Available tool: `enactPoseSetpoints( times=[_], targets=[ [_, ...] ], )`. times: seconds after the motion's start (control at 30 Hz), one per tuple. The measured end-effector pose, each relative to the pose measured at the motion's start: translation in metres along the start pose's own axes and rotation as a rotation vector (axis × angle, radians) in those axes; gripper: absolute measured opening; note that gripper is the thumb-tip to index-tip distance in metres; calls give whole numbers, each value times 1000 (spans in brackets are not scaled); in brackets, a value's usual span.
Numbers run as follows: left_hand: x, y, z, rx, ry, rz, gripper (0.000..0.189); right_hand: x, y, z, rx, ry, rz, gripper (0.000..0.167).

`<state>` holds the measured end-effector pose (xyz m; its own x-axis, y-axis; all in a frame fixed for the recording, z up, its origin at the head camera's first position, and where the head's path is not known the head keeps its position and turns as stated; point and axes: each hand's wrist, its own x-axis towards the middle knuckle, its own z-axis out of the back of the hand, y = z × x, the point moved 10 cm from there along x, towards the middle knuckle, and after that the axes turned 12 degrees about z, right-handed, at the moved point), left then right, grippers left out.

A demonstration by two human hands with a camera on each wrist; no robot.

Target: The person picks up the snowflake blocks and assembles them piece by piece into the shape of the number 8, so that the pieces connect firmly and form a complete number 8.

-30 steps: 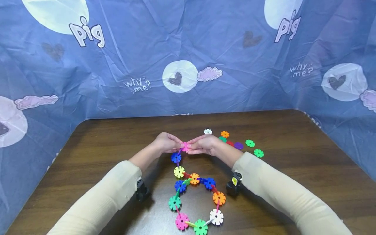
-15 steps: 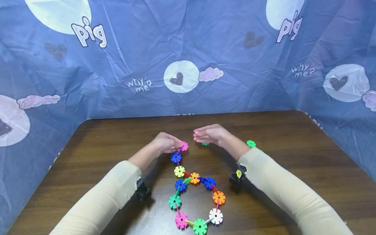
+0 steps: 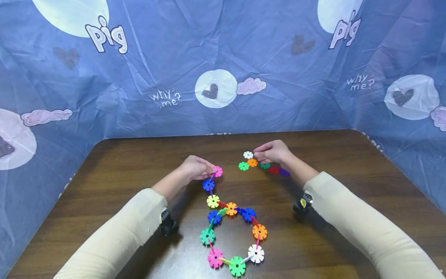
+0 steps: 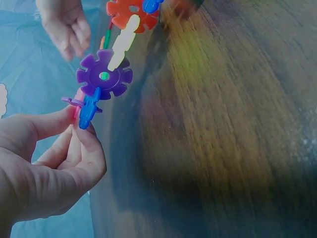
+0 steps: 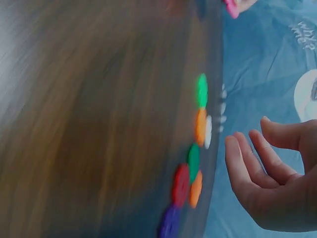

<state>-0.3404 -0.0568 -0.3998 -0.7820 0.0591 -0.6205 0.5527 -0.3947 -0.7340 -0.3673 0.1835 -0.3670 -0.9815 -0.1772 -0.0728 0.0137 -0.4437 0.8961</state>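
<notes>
My left hand pinches a pink notched plastic disc at the far end of a chain of linked discs. From there the chain runs through a blue disc and a yellow disc to a ring of several colours. In the left wrist view, thumb and fingertips meet at the mostly hidden pink piece, beside a blue connector. My right hand hovers over loose discs, close to a white disc and an orange disc. The right wrist view shows its fingers loosely bent, holding nothing.
Other loose discs lie under and beside the right hand: light green, dark green, red and purple. The chain's ring, with a green disc, lies near the front of the brown table. Blue printed cloth hangs behind.
My right hand has let go of the pink disc and moved right, over the loose discs. The left hand still pinches the pink disc in about the same place.
</notes>
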Motion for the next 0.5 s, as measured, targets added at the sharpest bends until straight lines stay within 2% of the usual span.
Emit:
enactPoseSetpoints(
  times=[0.13,0.27,0.37,0.5],
  targets=[
    [-1,-1,-1,2,2,-3,22,-8,-6,25,-294,-27,50,29],
    [-2,-2,-2,0,9,-10,23,-15,-9,35,-561,-5,112,27],
    [-2,-2,-3,3,13,-8,24,-18,-11,32,-649,31,154,26],
    [-2,-3,-2,12,7,-5,23,-18,-13,28,-704,50,190,25]
  ],
)
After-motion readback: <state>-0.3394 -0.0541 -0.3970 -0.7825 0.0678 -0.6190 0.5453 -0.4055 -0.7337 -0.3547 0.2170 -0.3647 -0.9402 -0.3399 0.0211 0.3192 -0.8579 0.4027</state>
